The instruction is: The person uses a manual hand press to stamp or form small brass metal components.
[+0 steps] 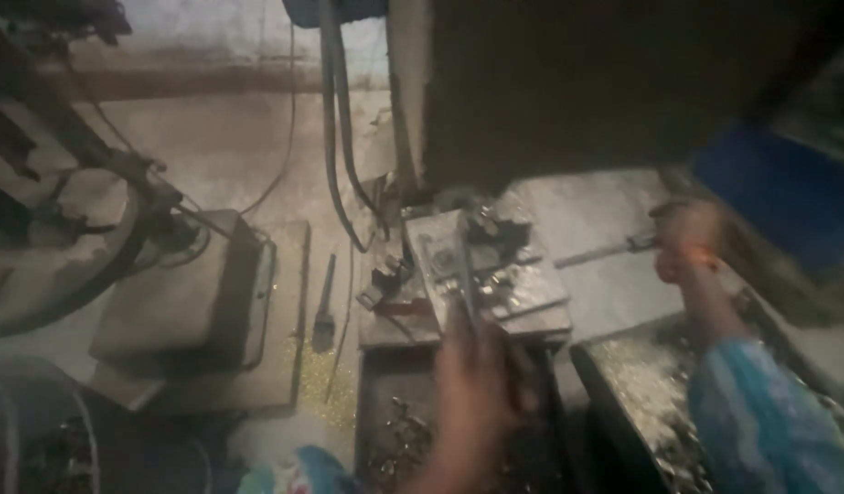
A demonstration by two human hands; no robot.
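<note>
- A dark machine body (pixel 577 82) fills the upper right of the view, and hoses (pixel 335 137) hang down its left edge.
- A big dark wheel (pixel 65 265) with a frame stands at the far left, blurred.
- A grey slab-like block (pixel 180 302) sits on the floor left of centre. Fine yellowish shavings (pixel 317 375) are scattered beside it.
- A blue object (pixel 788 197) lies at the right edge, too blurred to tell what it is.
- The metal work surface (pixel 587 220) spreads under the machine and carries a stepped metal fixture (pixel 459 256) with small clamps on it.
- A dark tray (pixel 651 393) at lower right holds pale metal chips. A second bin (pixel 395 430) below the fixture holds small dark parts.
- The right hand (pixel 687 242), in a light blue patterned sleeve (pixel 760 421), reaches over the tray. Its grip is closed around a thin metal lever (pixel 605 252) that lies across the surface to the right of the fixture.
- The left hand (pixel 477 375) is just below the fixture, with the grip clamped on a slim metal tool (pixel 466 284). The tool points up and its tip rests on the top of the fixture.
- A narrow dark rod (pixel 324 306) lies on the floor between the grey block and the fixture.
</note>
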